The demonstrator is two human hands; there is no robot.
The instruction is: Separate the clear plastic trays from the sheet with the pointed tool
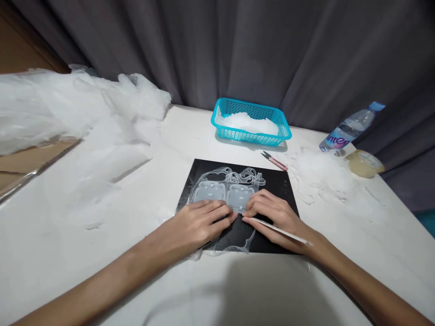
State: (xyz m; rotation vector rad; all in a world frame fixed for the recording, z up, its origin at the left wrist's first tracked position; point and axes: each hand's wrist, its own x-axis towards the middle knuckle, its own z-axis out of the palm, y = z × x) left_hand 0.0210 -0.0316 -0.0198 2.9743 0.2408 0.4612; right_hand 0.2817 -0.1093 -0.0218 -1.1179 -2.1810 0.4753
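A translucent silicone-like sheet [210,192] with two rounded-square pads, cutouts and curly strips of trim lies on a black mat [275,181]. My left hand [207,222] rests palm down over its near left part, fingers stretched out and pressing on it. In my right hand [272,217] is a thin white pen-like stick [282,231], its tip by the near edge of the right pad and its tail over the wrist. The fingertips of both hands almost meet there. Fingers hide the pads' lower edges.
Behind the mat stands a blue basket [254,136] holding white pieces. Pink-handled thread snips [274,160] lie at the mat's far edge. To the right are white scraps [322,174], a water bottle [351,129] and a yellowish tub [365,164]. Plastic bags [68,104] cover the left.
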